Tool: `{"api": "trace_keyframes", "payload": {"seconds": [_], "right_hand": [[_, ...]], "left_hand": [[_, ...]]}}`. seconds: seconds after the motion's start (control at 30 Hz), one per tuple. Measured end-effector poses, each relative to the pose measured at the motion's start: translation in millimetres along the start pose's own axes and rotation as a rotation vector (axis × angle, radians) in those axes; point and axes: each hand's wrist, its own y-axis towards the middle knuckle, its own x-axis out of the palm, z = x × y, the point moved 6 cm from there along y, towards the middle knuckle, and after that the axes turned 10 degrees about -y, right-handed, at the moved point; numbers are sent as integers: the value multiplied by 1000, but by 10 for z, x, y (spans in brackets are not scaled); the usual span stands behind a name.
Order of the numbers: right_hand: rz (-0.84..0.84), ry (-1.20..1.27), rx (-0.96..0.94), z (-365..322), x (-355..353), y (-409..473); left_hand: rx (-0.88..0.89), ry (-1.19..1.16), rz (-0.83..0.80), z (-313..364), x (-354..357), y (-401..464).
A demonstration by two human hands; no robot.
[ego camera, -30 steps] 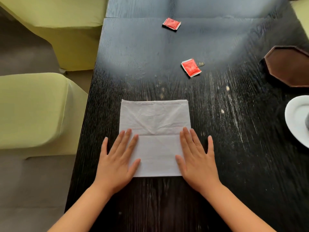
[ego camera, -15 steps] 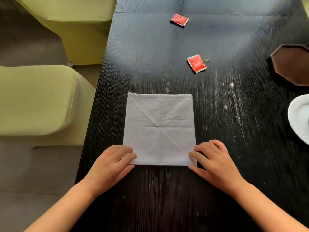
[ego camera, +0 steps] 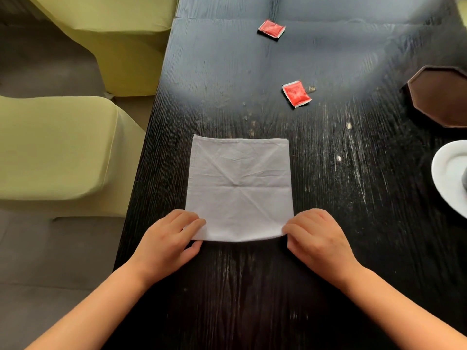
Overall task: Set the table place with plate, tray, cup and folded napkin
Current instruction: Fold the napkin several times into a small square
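Observation:
A white cloth napkin lies flat and creased on the black table, near its left edge. My left hand pinches the napkin's near left corner. My right hand pinches the near right corner. The near edge is slightly raised off the table. A white plate shows at the right edge, partly cut off, with something grey on it. A dark brown octagonal tray sits beyond the plate at the right. No cup is clearly visible.
Two red sachets lie on the table, one past the napkin and one farther back. Two chairs with yellow-green covers stand along the table's left side. Grey floor lies below them.
Both hands slid from lying flat on the napkin back to its near corners and curled to pinch them. The napkin's near edge has lifted slightly.

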Motion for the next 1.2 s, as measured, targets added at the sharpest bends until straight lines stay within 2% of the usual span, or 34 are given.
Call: {"api": "trace_keyframes", "payload": {"seconds": [0.2, 0.33, 0.53, 0.7, 0.83, 1.0, 1.1, 1.2], "right_hand": [[25, 216, 225, 113, -15, -32], [10, 181, 197, 78, 0, -76], [-25, 76, 136, -11, 51, -220], [-44, 272, 251, -97, -85, -378], [-15, 530, 430, -120, -342, -433], [74, 692, 633, -97, -466, -247], [108, 722, 742, 31, -343, -5], [109, 656, 802, 206, -163, 230]], "left_hand": [[-28, -52, 35, -8, -76, -6], [-109, -145, 132, -33, -129, -73], [-128, -188, 111, 52, -104, -215], [-222, -318, 140, 139, -167, -344], [-263, -414, 259, 232, -333, -485], [-341, -416, 500, 229, -575, -493], [-343, -385, 601, 149, -640, -316], [-339, -282, 603, -36, -626, -60]]}}
